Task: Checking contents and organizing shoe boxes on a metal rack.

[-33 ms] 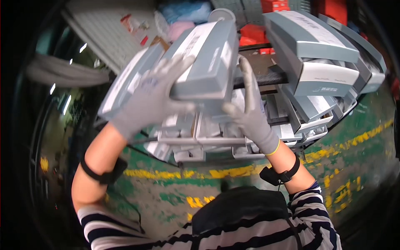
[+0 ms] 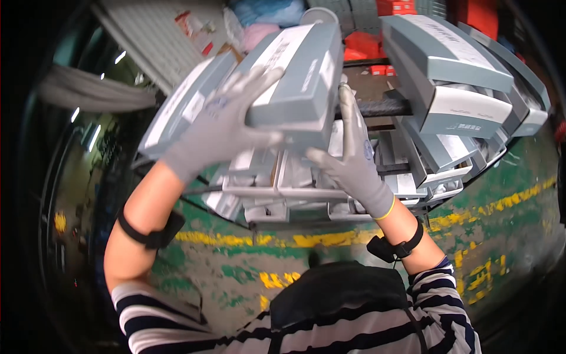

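A long grey-blue shoebox-like carton (image 2: pixel 298 88) with a white printed strip lies in front of me, its narrow end facing me. My left hand (image 2: pixel 221 121), in a grey glove, spreads its fingers over the carton's left edge, thumb extended before the near end. Along the right side my right hand (image 2: pixel 356 159), gloved too, has its fingers stretched out straight. The right thumb points toward the near lower corner. Neither hand is wrapped round the carton; how firmly they touch it cannot be told. Another such carton (image 2: pixel 188 106) lies at the left, partly behind my left hand.
A dark rack bar (image 2: pixel 383 108) runs right of the carton. Stacked at the right are several cartons, including a partly open one (image 2: pixel 466 112). Lower open boxes (image 2: pixel 306 192) hold wrapped contents. A green floor with yellow lines (image 2: pixel 342 240) spreads below; red bags (image 2: pixel 361 44) lie behind.
The view has tilted slightly. My left hand has slid a little up and right, and my right thumb has shifted a bit left. The cartons keep their places.
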The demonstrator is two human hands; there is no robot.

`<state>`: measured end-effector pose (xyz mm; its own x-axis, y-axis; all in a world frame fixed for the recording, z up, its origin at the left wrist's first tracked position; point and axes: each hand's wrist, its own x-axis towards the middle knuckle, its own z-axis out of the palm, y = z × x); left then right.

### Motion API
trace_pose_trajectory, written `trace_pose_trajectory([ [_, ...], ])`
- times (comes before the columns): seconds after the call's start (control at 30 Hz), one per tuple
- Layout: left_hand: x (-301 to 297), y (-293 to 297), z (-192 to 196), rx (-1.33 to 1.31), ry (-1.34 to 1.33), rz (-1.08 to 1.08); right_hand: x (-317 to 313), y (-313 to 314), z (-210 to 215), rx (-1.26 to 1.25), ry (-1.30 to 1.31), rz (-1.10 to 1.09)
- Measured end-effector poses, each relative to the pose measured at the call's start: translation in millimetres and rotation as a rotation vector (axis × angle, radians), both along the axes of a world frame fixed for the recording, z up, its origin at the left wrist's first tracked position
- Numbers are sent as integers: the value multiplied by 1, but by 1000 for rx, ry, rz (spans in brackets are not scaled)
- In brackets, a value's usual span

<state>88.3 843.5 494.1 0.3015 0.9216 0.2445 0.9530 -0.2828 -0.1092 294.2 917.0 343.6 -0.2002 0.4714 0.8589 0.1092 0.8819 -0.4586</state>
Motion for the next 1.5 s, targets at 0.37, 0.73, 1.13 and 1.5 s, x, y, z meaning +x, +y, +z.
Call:
trace_pose_trajectory([
  [0.37, 30, 44, -36, 285, -41, 50, 7, 19, 4, -183, -116, -85],
  [0.73, -33, -102, -141, 603, -951, -290, -15, -116, -112, -25, -332, -98],
  [1.13, -254, -68, -329, -7, -1632, 444, -265, -79, -67, 116, -942, -330],
  [1.5, -283, 9, -352, -657, -1767, 238, -273, -24, -102, 99, -1290, -532],
])
